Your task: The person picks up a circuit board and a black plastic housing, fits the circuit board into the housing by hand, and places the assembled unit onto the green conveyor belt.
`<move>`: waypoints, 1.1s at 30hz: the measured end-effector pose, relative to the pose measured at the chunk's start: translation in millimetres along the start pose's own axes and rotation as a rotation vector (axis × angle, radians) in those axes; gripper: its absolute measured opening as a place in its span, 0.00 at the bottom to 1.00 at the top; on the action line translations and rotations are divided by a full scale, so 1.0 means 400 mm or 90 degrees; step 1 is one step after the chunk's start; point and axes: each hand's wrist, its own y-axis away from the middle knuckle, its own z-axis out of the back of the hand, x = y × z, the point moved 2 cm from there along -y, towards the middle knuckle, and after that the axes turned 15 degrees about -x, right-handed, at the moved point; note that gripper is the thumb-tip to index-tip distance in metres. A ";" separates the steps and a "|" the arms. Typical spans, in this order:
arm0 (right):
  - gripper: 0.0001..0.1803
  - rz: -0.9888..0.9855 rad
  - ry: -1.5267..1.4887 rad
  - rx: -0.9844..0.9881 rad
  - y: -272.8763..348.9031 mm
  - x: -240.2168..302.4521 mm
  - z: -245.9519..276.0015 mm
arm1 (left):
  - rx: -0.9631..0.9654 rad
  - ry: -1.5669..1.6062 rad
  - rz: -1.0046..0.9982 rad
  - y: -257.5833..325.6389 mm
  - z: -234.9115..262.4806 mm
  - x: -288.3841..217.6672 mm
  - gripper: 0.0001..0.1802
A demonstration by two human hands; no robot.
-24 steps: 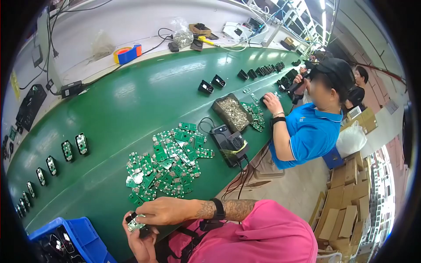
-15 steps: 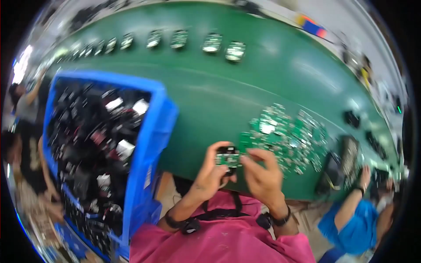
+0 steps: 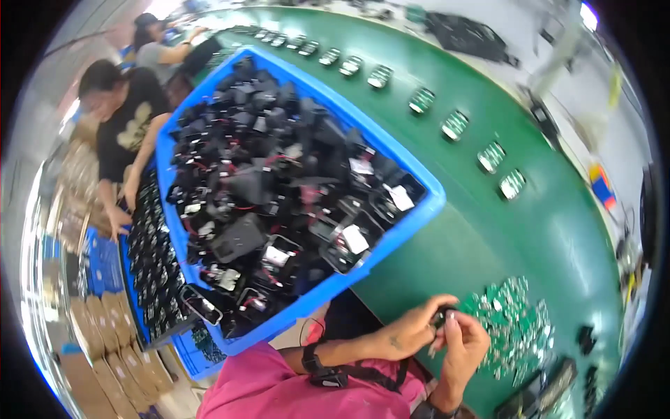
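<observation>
Near the front edge of the green table, my left hand (image 3: 410, 329) closes round a small black plastic housing (image 3: 440, 318), mostly covered by fingers. My right hand (image 3: 463, 343) meets it from the other side, its thumb and fingers pinched together against the housing. Just past my right hand lies a heap of loose green circuit boards (image 3: 520, 325). To the left, a large blue bin (image 3: 424, 218) is heaped with black plastic housings (image 3: 241, 236), some with red wires and silvery or white parts.
A curved row of housings fitted with green boards (image 3: 455, 126) runs along the far part of the green table (image 3: 419, 255). Dark objects (image 3: 551, 384) lie at the lower right. Two other people are on the left, one in a black shirt (image 3: 132, 126) beside a tray of black parts (image 3: 148, 241).
The view has swung left, so the blue bin fills more of it and my hands appear lower right. The green board seen in the housing is now hidden by my fingers.
</observation>
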 end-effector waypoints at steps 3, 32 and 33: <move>0.09 -0.024 -0.023 0.056 0.001 -0.035 0.004 | -0.035 -0.019 -0.117 0.007 0.010 0.017 0.28; 0.08 -0.159 -0.223 -0.051 0.022 0.035 -0.064 | -0.115 -0.018 -0.146 -0.016 0.012 -0.017 0.30; 0.08 -0.159 -0.220 -0.055 0.021 0.034 -0.059 | -0.111 -0.014 -0.144 -0.016 0.012 -0.017 0.30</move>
